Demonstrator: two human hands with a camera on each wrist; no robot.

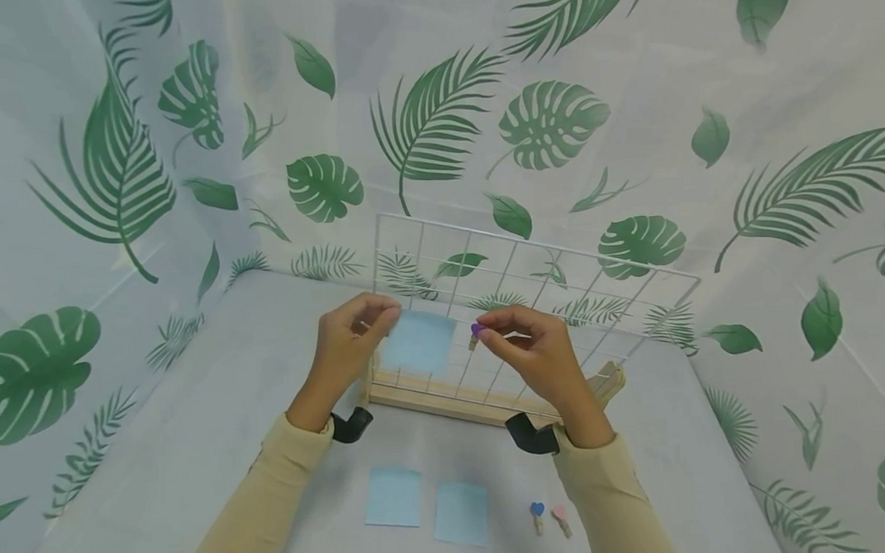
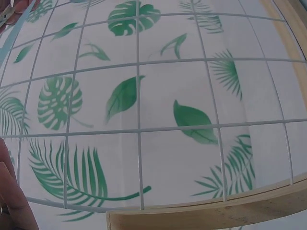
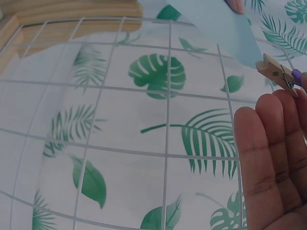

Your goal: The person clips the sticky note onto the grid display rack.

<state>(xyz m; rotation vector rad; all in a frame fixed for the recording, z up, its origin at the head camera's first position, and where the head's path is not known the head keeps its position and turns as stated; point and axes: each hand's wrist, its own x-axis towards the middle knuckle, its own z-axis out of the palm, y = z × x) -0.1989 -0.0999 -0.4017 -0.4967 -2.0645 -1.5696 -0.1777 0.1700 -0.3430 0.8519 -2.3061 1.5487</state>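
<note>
The top left corner of a blue paper (image 1: 419, 342) is pinched by the left hand (image 1: 350, 336). A clothespin (image 3: 277, 75) with a purple top is pinched by the right hand (image 1: 534, 338). The paper is held up at the wire grid (image 1: 516, 241), above its wooden base (image 1: 449, 406); whether the wires are touched cannot be told. The clothespin is seen just right of the paper's free top right corner, which is nearer to the right hand. Its wooden end is pointed toward that corner. On the counter (image 1: 161, 492), two other blue sheets (image 1: 461, 514) and two heart pegs (image 1: 538, 512) are laid.
</note>
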